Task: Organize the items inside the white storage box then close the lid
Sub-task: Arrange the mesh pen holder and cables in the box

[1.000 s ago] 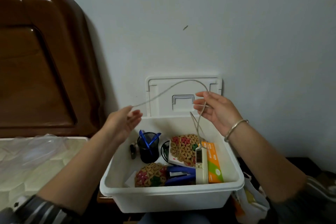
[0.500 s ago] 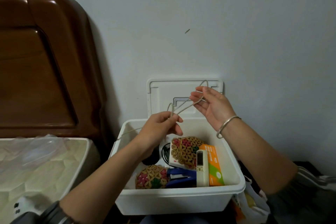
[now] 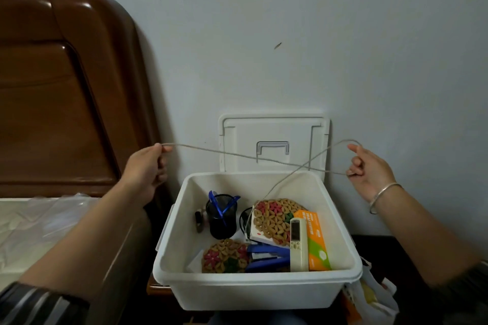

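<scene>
Just now the left grip (image 3: 146,169) pinches the thin cord (image 3: 237,156) in curled fingers, and the right grip (image 3: 367,169) holds it looped over its fingers. Between them the cord's long axis runs nearly level, left to right, above the white storage box (image 3: 253,290). Its tail drops from the right grip down-left into the box beside a woven coaster (image 3: 277,216), so coiling probably gathers toward the right. The lid (image 3: 274,129) stands upright behind.
</scene>
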The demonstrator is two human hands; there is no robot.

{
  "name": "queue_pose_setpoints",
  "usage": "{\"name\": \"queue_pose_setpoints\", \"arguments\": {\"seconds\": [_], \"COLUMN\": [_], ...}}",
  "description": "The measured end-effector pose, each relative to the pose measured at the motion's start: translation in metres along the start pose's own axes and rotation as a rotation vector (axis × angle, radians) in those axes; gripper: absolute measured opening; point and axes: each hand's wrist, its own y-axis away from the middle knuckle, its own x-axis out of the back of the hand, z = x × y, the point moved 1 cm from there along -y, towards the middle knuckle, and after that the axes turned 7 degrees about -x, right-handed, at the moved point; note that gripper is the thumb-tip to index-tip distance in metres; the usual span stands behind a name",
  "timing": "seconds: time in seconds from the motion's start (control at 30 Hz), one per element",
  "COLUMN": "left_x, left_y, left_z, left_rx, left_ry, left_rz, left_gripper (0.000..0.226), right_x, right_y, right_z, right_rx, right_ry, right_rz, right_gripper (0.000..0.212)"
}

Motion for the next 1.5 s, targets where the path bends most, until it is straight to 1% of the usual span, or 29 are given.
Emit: {"name": "queue_pose_setpoints", "arguments": {"seconds": [0.07,0.13,0.23,0.3,0.33,0.4,0.43,0.5,0.57,0.6,0.7,0.8,0.87,0.9,0.97,1.03,1.1,1.13,1.17,1.2,1.23,1.27,1.3,1.33,1.37,1.4,1.43,1.47,1.5], "left_x": [0.008,0.009,0.004,-0.002,-0.004,-0.01,-0.013,-0.02,-0.028,-0.032,-0.041,-0.049,-0.057,-0.062,-0.071,-0.076,-0.078,-0.077,-0.077,-0.078,-0.08,-0.085,-0.092,-0.1,-0.108,-0.117,-0.125,-0.132,-0.137], "left_y": [-0.003,0.0,0.005,0.007,0.008,0.011,0.014,0.019,0.025,0.027,0.033,0.04,0.044,0.045,0.047,0.047,0.052,0.054,0.053,0.053,0.055,0.059,0.062,0.065,0.067,0.069,0.073,0.076,0.078], "left_z": [-0.007,-0.019,-0.035,-0.043,-0.046,-0.05,-0.052,-0.056,-0.059,-0.061,-0.065,-0.069,-0.068,-0.068,-0.067,-0.066,-0.067,-0.068,-0.07,-0.071,-0.068,-0.063,-0.057,-0.052,-0.048,-0.045,-0.044,-0.043,-0.044], "left_rx": [0.083,0.143,0.127,0.113,0.105,0.084,0.061,0.007,-0.016,-0.021,-0.028,-0.063,-0.085,-0.11,-0.147,-0.104,-0.015,-0.002,-0.017,-0.047,-0.053,-0.044,-0.039,-0.044,-0.053,-0.072,-0.091,-0.11,-0.132], "left_ry": [-0.102,-0.279,-0.567,-0.749,-0.845,-1.036,-1.119,-1.215,-1.2,-1.164,-1.015,-0.827,-0.694,-0.665,-0.688,-0.778,-0.964,-1.077,-1.13,-1.067,-0.888,-0.662,-0.462,-0.327,-0.246,-0.213,-0.213,-0.226,-0.238], "left_rz": [-0.015,-0.049,-0.094,-0.171,-0.219,-0.32,-0.369,-0.442,-0.48,-0.493,-0.512,-0.489,-0.449,-0.43,-0.381,-0.384,-0.533,-0.615,-0.666,-0.695,-0.719,-0.752,-0.79,-0.823,-0.849,-0.868,-0.875,-0.876,-0.873], "left_gripper": [0.033,0.032,0.029,0.02,0.018,0.018,0.019,0.023,0.025,0.026,0.025,0.018,0.018,0.02,0.021,0.018,0.017,0.026,0.044,0.063,0.079,0.09,0.097,0.101,0.102,0.1,0.092,0.077,0.055], "right_x": [0.005,0.004,-0.01,-0.024,-0.032,-0.051,-0.061,-0.08,-0.097,-0.104,-0.121,-0.133,-0.139,-0.141,-0.145,-0.15,-0.156,-0.16,-0.164,-0.169,-0.174,-0.178,-0.182,-0.185,-0.188,-0.19,-0.192,-0.192,-0.192], "right_y": [-0.001,0.003,0.016,0.028,0.034,0.044,0.048,0.053,0.057,0.059,0.065,0.069,0.069,0.069,0.07,0.071,0.072,0.073,0.074,0.075,0.077,0.079,0.081,0.082,0.084,0.085,0.086,0.086,0.086], "right_z": [-0.003,-0.007,-0.014,-0.023,-0.028,-0.036,-0.039,-0.044,-0.049,-0.052,-0.058,-0.059,-0.059,-0.06,-0.064,-0.073,-0.082,-0.086,-0.089,-0.091,-0.092,-0.092,-0.092,-0.091,-0.091,-0.092,-0.093,-0.095,-0.098], "right_rx": [0.002,0.018,0.105,0.221,0.288,0.374,0.364,0.233,0.061,-0.002,-0.087,-0.097,-0.097,-0.097,-0.094,-0.077,-0.057,-0.05,-0.045,-0.042,-0.04,-0.036,-0.031,-0.03,-0.031,-0.033,-0.033,-0.029,-0.021], "right_ry": [0.016,0.107,0.392,0.643,0.724,0.735,0.664,0.43,0.195,0.096,-0.131,-0.213,-0.21,-0.207,-0.22,-0.259,-0.293,-0.298,-0.295,-0.29,-0.282,-0.275,-0.275,-0.287,-0.307,-0.332,-0.358,-0.391,-0.433], "right_rz": [0.002,-0.037,-0.159,-0.217,-0.242,-0.309,-0.364,-0.537,-0.702,-0.748,-0.761,-0.734,-0.724,-0.72,-0.708,-0.678,-0.644,-0.633,-0.628,-0.626,-0.626,-0.623,-0.619,-0.613,-0.607,-0.601,-0.592,-0.582,-0.564], "right_gripper": [0.017,0.016,0.018,0.019,0.02,0.023,0.026,0.034,0.036,0.036,0.036,0.037,0.038,0.038,0.038,0.038,0.038,0.039,0.039,0.039,0.04,0.04,0.04,0.04,0.04,0.04,0.04,0.041,0.041]}}
